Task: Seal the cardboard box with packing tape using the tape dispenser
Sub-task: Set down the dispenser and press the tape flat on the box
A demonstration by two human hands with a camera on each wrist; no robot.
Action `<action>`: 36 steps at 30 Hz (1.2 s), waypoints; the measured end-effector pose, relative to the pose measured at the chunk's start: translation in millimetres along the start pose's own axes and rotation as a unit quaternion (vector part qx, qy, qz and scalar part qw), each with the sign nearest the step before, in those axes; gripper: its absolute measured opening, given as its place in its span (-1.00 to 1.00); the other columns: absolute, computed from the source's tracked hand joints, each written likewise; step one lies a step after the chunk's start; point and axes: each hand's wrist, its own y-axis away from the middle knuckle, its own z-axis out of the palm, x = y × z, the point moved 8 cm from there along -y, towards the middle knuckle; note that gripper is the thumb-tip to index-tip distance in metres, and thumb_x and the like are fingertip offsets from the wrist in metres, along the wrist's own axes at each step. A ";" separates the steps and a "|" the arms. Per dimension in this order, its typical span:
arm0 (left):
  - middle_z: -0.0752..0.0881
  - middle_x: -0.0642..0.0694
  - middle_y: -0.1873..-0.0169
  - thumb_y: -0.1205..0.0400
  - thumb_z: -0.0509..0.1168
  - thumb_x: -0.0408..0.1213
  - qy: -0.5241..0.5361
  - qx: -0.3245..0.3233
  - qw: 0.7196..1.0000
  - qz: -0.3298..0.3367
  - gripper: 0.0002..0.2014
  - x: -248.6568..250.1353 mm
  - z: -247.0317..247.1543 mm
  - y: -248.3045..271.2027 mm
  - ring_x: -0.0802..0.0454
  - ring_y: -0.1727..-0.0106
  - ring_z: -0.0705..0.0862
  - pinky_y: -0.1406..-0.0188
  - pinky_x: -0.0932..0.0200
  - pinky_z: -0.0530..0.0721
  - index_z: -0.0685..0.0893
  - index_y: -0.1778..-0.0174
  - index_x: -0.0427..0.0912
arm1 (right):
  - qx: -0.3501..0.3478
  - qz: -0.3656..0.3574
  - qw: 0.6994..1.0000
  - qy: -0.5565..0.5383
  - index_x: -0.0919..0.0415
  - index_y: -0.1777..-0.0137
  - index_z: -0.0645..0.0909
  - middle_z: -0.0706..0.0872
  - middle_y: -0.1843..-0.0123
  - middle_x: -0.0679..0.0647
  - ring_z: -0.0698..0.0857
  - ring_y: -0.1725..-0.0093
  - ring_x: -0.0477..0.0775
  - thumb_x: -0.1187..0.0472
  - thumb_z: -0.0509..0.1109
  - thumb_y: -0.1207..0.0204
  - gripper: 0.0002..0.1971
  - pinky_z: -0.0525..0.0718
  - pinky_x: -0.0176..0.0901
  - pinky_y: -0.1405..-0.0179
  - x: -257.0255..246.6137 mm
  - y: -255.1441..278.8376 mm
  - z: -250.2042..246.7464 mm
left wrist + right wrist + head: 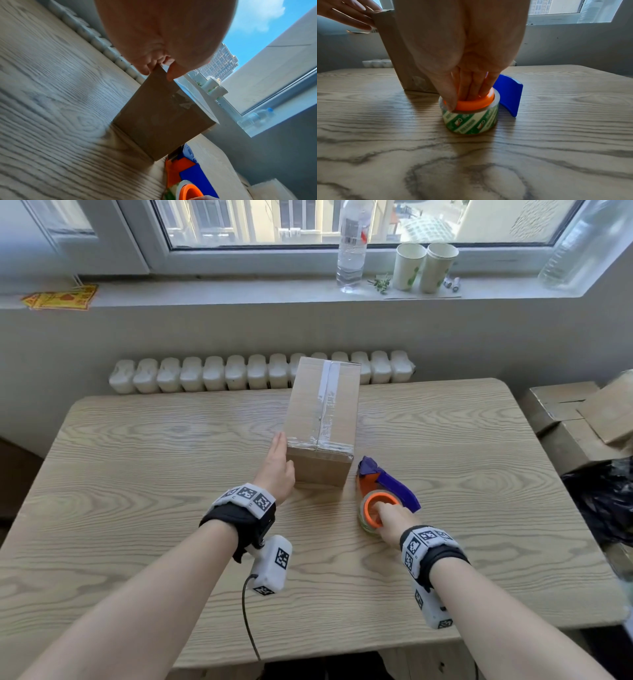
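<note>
A brown cardboard box (322,412) (163,119) stands near the middle of the wooden table (137,474), with clear tape along its top seam and over its near edge. My left hand (279,463) rests with straight fingers against the box's left side near the top edge; the right wrist view shows those fingers (351,17) flat on the cardboard. A blue and orange tape dispenser (387,481) (188,174) lies on the table just right of the box. My right hand (387,517) (464,94) has fingers down inside the orange core and the thumb outside on the green-printed tape roll (471,121).
A stack of cardboard boxes (575,419) and a black bag (603,501) sit off the table's right edge. A white radiator (239,371) runs behind the table. The windowsill holds a water bottle (352,251) and two paper cups (424,268).
</note>
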 end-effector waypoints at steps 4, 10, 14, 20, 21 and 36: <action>0.27 -0.44 -0.54 -0.68 0.01 -0.45 0.079 0.010 0.996 -0.033 -0.42 -8.6 1.3 -8.6 -0.29 -0.57 0.27 -0.61 -0.03 0.18 -0.04 -0.62 -0.30 | 0.098 0.011 0.990 -0.097 0.12 -0.36 0.47 0.68 -0.26 0.24 0.61 -0.26 0.35 0.22 0.22 -0.53 -0.62 0.58 0.07 -0.23 0.1 7.5 -26.0; 0.52 -0.09 0.09 -0.65 0.06 -0.44 0.121 0.026 0.991 -0.049 -0.56 -29.6 7.0 -14.7 0.00 0.04 0.51 -0.06 0.10 0.44 0.30 -0.48 -0.17 | 0.149 -0.059 0.909 -0.385 0.29 -0.54 0.35 0.49 -0.52 0.19 0.45 -0.51 0.15 0.40 0.15 -0.58 -0.51 0.34 -0.12 -0.52 -27.9 8.1 -82.4; 0.53 -0.07 -0.22 -0.67 0.07 -0.45 0.145 -0.001 0.988 -0.054 -0.41 -32.0 19.1 -8.2 0.04 -0.29 0.48 -0.39 0.15 0.36 0.07 -0.63 -0.19 | 0.082 -0.118 0.836 -0.530 0.31 -0.60 0.19 0.38 -0.57 0.10 0.32 -0.59 0.04 0.57 0.06 -0.46 -0.35 0.23 -0.09 -0.62 -52.0 7.1 -92.9; 0.56 -0.09 -0.38 -0.71 0.07 -0.32 0.122 0.019 0.992 -0.003 -0.58 -9.7 5.3 6.3 -0.09 -0.49 0.46 -0.52 0.04 0.35 0.36 -0.52 -0.21 | 0.122 -0.110 0.844 -0.511 0.31 -0.58 0.25 0.41 -0.57 0.19 0.39 -0.57 0.06 0.43 0.16 -0.62 -0.49 0.30 -0.03 -0.60 -38.0 -3.0 -103.9; 0.55 -0.07 -0.41 -0.72 0.07 -0.23 0.076 0.035 0.996 0.000 -0.57 -5.7 -3.8 7.2 -0.07 -0.50 0.46 -0.50 0.08 0.35 0.33 -0.54 -0.15 | 0.141 -0.118 0.858 -0.479 0.23 -0.55 0.34 0.49 -0.52 0.13 0.47 -0.51 0.02 0.31 0.22 -0.64 -0.53 0.38 -0.03 -0.56 -35.7 -3.1 -109.8; 0.83 -0.23 0.07 -0.61 0.28 -0.04 -0.191 0.120 0.973 0.046 -0.61 9.0 -18.9 -8.1 -0.19 -0.01 0.74 -0.05 -0.01 0.65 0.58 -0.37 0.04 | 0.257 -0.086 0.957 -0.105 -0.14 -0.43 0.51 0.79 -0.13 0.21 0.72 -0.13 0.25 -0.05 0.27 -0.60 -0.60 0.61 -0.02 -0.07 -47.5 2.4 -126.6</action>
